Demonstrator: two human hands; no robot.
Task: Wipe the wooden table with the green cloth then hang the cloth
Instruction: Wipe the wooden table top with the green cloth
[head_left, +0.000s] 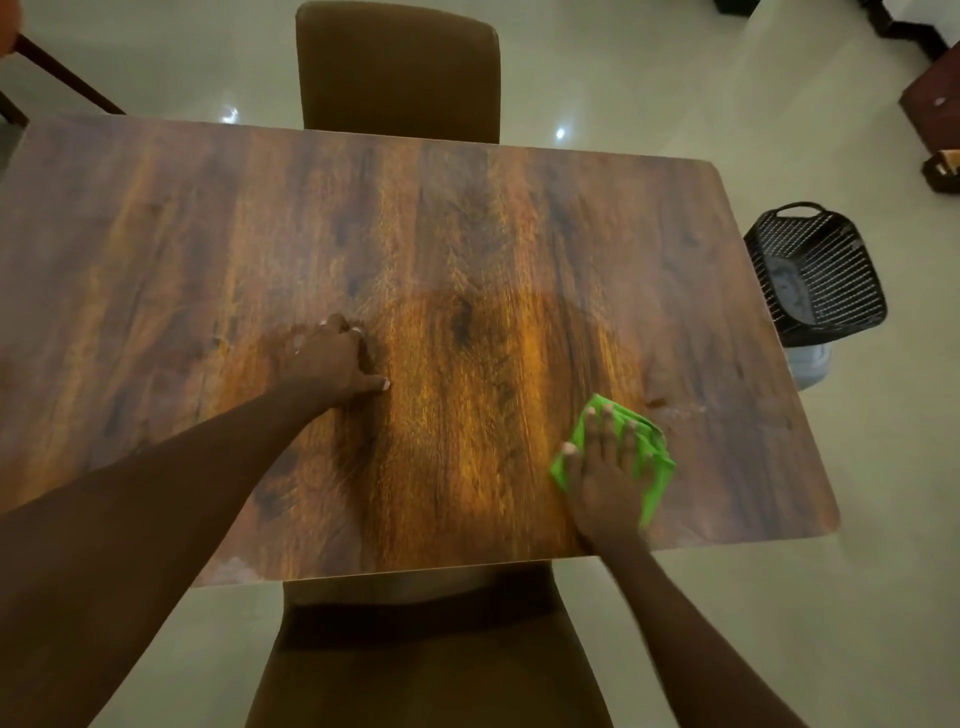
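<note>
The wooden table (467, 234) fills most of the head view. A crumpled green cloth (655, 467) lies on its near right part. My right hand (605, 475) presses flat on the cloth, fingers spread, and covers most of it. My left hand (332, 361) rests on the bare wood near the middle left, fingers bent and nothing in it. A pale smear (680, 410) shows on the wood just beyond the cloth.
A brown chair (397, 73) stands at the far edge, another brown chair (431, 660) at the near edge below me. A black slatted basket (815, 275) sits on the tiled floor right of the table. Dark furniture (930, 114) is at the far right.
</note>
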